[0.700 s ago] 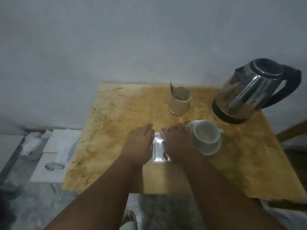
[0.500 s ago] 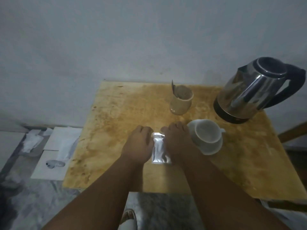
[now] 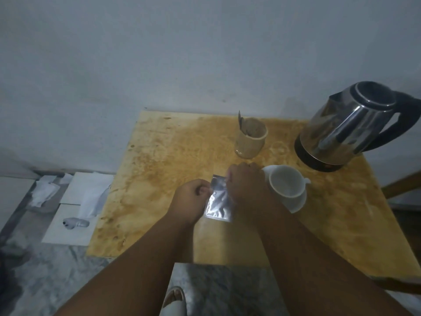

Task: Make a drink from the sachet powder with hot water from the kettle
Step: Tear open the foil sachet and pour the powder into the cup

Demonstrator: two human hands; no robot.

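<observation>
A silver foil sachet (image 3: 218,202) is held just above the stained wooden table (image 3: 159,160), its top edge pinched from both sides. My left hand (image 3: 189,201) grips the upper left corner and my right hand (image 3: 247,183) grips the upper right. Just right of my right hand an empty white cup (image 3: 286,182) stands on a white saucer (image 3: 298,201). The steel kettle (image 3: 350,126) with black handle sits on its base at the table's far right corner.
A beige cup (image 3: 250,142) with a spoon in it stands behind the sachet near the wall. White tiles and crumpled paper (image 3: 75,201) lie on the floor to the left. A sandalled foot (image 3: 174,302) shows below the table's front edge.
Both hands have closed from flat fingers into pinches on the sachet's top corners, and the sachet has lifted slightly off the table.
</observation>
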